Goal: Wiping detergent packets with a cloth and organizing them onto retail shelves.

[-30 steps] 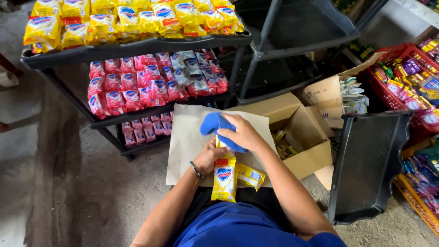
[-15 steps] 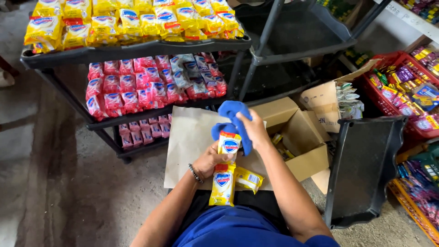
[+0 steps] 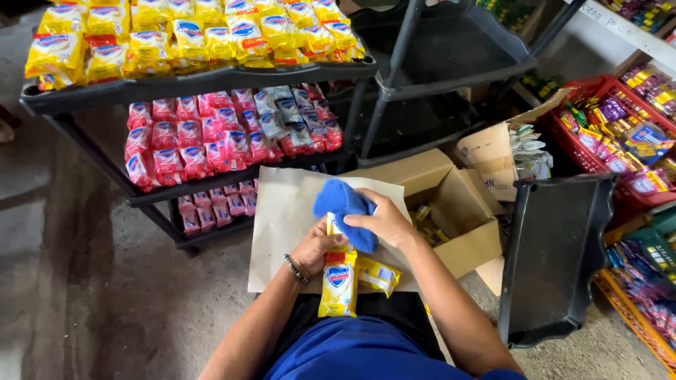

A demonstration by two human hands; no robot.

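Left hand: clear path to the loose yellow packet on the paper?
Probably yes. The yellow packet lies bare on the brown paper just beside the left hand, nothing between them, but that hand is holding the hanging packet strip.

Grey concrete floor [image 3: 84,295] under me. Black shelf rack [image 3: 197,81] ahead, stacked with yellow and red packets. Second black rack [image 3: 451,49] beside it. Red baskets [image 3: 598,91] at my right.

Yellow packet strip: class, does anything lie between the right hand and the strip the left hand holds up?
Yes. A blue cloth lies between them: the right hand presses it onto the top of the yellow packet strip, which the left hand grips from the other side.
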